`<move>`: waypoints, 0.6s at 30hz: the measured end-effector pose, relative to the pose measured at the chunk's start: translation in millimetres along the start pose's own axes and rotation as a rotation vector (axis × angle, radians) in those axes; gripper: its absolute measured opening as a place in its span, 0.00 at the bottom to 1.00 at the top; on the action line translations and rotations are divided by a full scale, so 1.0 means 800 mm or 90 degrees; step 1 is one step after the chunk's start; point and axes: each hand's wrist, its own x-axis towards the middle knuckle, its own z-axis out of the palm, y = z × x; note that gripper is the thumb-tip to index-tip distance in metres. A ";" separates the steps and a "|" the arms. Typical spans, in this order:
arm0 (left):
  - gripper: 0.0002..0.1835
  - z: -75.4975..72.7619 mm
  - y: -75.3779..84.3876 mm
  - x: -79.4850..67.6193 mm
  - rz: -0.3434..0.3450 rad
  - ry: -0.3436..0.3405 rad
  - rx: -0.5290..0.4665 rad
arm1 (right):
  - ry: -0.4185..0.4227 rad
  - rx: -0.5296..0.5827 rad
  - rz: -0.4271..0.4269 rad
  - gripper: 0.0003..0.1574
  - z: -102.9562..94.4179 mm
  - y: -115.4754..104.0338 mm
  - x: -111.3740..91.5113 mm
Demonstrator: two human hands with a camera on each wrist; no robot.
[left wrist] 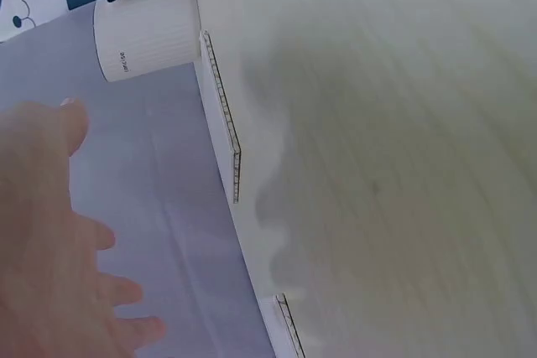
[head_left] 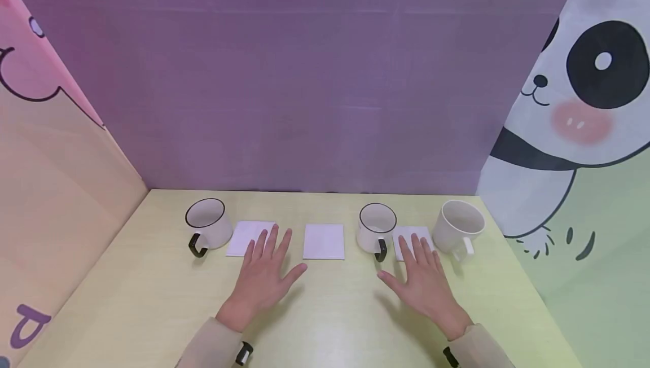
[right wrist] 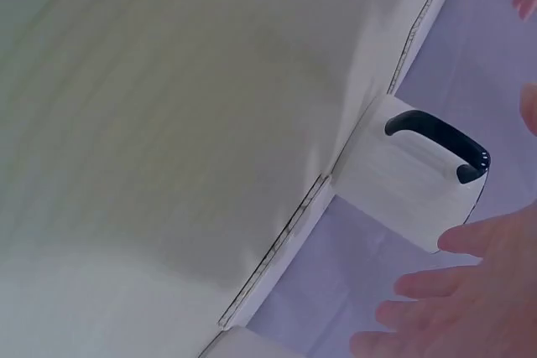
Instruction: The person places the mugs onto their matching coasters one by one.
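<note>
Both bare hands hang over the table with fingers straight and spread, holding nothing. The left hand (head_left: 264, 280) has its fingertips overlapping the left white square pad (head_left: 241, 241) in the head view. Left of that pad stands a white mug (head_left: 214, 232) with black rim and handle. The right hand (head_left: 425, 289) is in front of the right square pad (head_left: 409, 231), partly covering it. Beside that pad, on its left, is a second black-handled mug (head_left: 368, 239), upright. An all-white mug (head_left: 453, 232) stands at its right. A third square pad (head_left: 324, 242) lies between the hands.
The pale wooden table (head_left: 335, 323) ends at a purple backdrop (head_left: 304, 91). Printed side panels flank it, one with a panda (head_left: 548, 148) on the right. Dark straps (head_left: 244, 353) show at the wrists.
</note>
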 end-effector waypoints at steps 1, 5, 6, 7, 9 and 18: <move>0.44 0.000 0.000 0.001 0.009 0.003 -0.005 | 0.000 0.009 0.001 0.58 -0.001 -0.001 0.001; 0.41 0.001 -0.003 0.009 0.049 0.017 -0.013 | 0.015 0.045 0.004 0.56 -0.002 -0.006 0.003; 0.40 0.002 -0.004 0.012 0.060 0.022 -0.015 | 0.020 0.056 0.007 0.55 -0.002 -0.007 0.004; 0.39 0.002 -0.005 0.014 0.069 0.026 -0.017 | 0.028 0.068 0.009 0.54 -0.002 -0.009 0.004; 0.38 0.003 -0.007 0.019 0.084 0.039 -0.022 | 0.043 0.090 0.014 0.50 -0.002 -0.012 0.005; 0.32 0.000 -0.009 0.035 0.113 0.061 -0.085 | 0.065 0.218 0.069 0.38 -0.004 -0.025 0.014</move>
